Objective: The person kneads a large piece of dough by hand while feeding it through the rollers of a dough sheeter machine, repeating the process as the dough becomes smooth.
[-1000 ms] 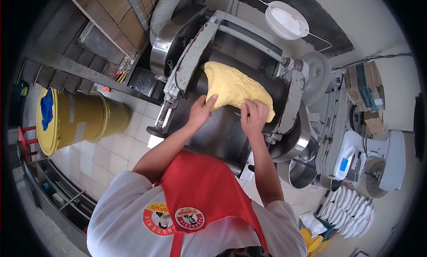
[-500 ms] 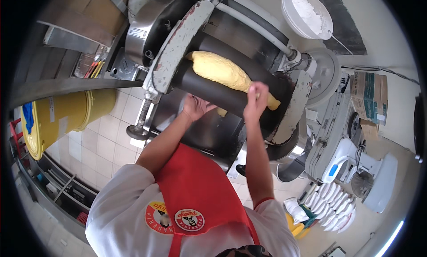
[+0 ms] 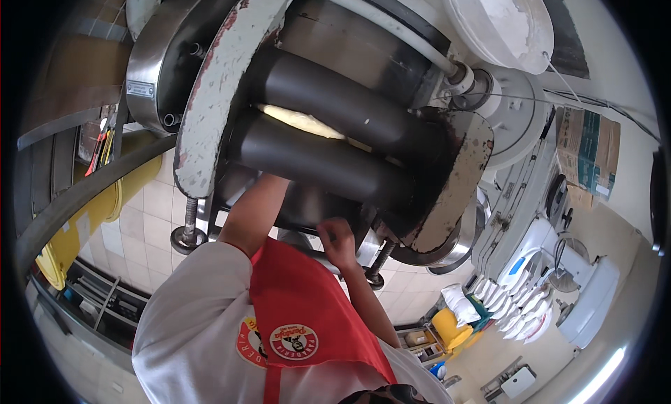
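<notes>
Pale yellow dough point(image 3: 300, 121) shows as a narrow strip in the gap between two dark rollers of a dough sheeter. The far roller point(image 3: 335, 96) and the near roller point(image 3: 314, 159) lie side by side between chipped grey end plates. My left forearm point(image 3: 257, 207) reaches under the near roller, which hides that hand and its fingers. In front of the near roller, below its middle, is my right hand point(image 3: 337, 242), its fingers curled in and nothing visible in them. It is apart from the dough.
Worn end plates point(image 3: 220, 96) point(image 3: 458, 184) flank the rollers, with screw handles point(image 3: 189, 240) below. A white tub of white powder point(image 3: 500, 26) stands at the far right, near a cardboard box point(image 3: 588, 152). A steel bowl point(image 3: 150, 75) and a yellow bin point(image 3: 84, 226) are at left.
The dough has sunk from atop the rollers into the gap. My right hand has left it and come down in front of the near roller. My left hand has gone under that roller.
</notes>
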`<state>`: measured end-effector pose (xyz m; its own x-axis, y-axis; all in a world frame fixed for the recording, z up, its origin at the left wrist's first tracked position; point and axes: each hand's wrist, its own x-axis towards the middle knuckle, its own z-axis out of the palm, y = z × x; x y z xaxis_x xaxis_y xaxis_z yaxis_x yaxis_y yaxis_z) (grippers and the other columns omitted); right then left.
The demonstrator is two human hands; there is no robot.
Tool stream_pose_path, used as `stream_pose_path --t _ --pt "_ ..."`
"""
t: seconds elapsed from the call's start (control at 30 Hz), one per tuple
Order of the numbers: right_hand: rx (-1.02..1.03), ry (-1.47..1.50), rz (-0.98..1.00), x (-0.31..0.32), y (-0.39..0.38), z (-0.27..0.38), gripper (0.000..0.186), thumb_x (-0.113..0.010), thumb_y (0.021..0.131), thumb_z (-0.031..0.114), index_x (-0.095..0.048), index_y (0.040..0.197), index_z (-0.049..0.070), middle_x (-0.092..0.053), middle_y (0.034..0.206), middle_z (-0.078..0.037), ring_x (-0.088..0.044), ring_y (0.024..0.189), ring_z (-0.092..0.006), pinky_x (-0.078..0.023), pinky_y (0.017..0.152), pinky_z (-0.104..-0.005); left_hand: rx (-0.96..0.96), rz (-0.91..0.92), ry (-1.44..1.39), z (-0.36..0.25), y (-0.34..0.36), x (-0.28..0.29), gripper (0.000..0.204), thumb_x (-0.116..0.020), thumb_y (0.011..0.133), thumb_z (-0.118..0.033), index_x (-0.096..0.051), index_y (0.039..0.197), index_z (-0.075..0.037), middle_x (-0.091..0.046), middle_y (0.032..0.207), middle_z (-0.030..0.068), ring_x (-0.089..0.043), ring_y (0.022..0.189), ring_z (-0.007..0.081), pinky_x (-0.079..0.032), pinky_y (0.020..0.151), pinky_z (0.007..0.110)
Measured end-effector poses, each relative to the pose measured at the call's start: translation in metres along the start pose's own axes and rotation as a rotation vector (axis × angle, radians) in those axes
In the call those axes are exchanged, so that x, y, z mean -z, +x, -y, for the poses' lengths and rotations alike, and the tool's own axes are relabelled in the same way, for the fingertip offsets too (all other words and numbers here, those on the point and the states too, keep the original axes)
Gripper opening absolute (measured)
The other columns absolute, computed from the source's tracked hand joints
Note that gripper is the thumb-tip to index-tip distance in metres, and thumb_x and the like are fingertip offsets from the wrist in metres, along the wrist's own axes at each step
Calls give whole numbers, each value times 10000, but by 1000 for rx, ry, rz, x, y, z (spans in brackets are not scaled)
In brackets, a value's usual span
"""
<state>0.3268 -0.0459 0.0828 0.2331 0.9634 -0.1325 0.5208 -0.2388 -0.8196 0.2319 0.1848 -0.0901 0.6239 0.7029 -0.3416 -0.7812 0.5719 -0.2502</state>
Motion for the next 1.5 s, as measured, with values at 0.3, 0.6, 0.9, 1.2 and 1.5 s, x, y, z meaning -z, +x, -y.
stream_pose_path --t 0.3,0.6,0.9,1.2,1.5 --pt "36 156 33 -38 39 31 154 -724 919 83 -662 1047 23 -673 948 -165 -652 896 -349 -515 783 -435 -5 -98 656 29 -66 -9 563 -346 1075 -531 -525 1454 -156 -565 1472 96 -540 1331 309 -400 1156 450" --pt "402 -339 -279 -23 77 77 261 -795 872 290 -659 1007 113 -609 951 -98 -562 875 -328 -396 816 -481 95 -54 1039 62 -169 -39 547 -308 1100 -517 -530 1442 -153 -561 1483 95 -549 1345 305 -425 1131 455" --pt "469 -527 -638 22 250 117 250 -756 913 322 -644 887 101 -609 871 -69 -601 879 -312 -430 794 -470 268 -612 743 11 -217 -24 426 -543 1050 -477 -619 1302 -142 -694 1210 17 -692 1084 218 -551 917 418" --pt "398 173 -206 -38 74 98 73 -711 961 105 -678 965 39 -675 838 -96 -625 693 -206 -506 651 -323 -53 -662 960 -59 -274 53 251 -541 1020 -219 -618 1236 -117 -680 1086 87 -689 1002 249 -564 838 398" --pt "6 -117 69 -40 -118 -41 158 -757 904 160 -717 988 32 -681 876 -139 -679 731 -273 -554 680 -380 -193 -740 1749 -72 -175 51 934 -882 733 -153 -397 1519 -17 -550 1453 171 -538 1354 325 -439 1131 384"
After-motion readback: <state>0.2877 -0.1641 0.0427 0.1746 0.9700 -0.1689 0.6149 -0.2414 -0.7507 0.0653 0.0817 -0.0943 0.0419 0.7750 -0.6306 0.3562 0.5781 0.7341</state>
